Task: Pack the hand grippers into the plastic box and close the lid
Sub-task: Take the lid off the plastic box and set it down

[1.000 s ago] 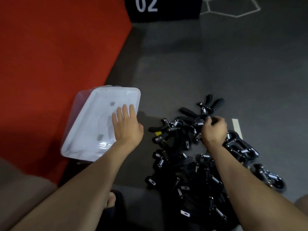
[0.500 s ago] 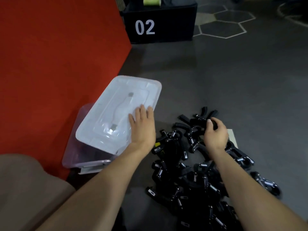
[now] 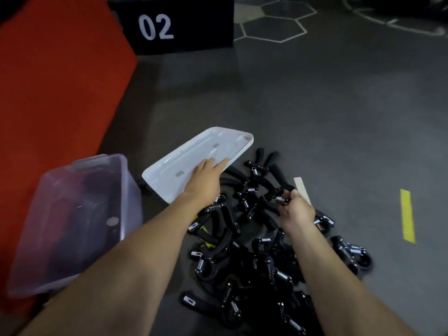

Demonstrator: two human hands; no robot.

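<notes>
Left hand (image 3: 203, 183) fingers (image 3: 213, 163) flat on top of lid (image 3: 194, 158), thumb hidden; right hand (image 3: 299, 210) fingers pinching gripper (image 3: 278, 190) spring; box (image 3: 72, 214) open.

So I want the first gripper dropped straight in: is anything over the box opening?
Nothing visible. The plastic box stands open; the left hand holds the lid off to its right, above the hand grippers.

Lid off the plastic box; hand grippers piled on the floor.
The left hand (image 3: 203, 183) holds the white lid (image 3: 194, 163) tilted above the pile of hand grippers (image 3: 244, 241). The right hand (image 3: 297, 212) pinches the spring of one hand gripper (image 3: 278, 187). The open plastic box (image 3: 72, 221) stands left, against the red mat (image 3: 55, 88). A black box marked 02 (image 3: 174, 23) sits far.
</notes>
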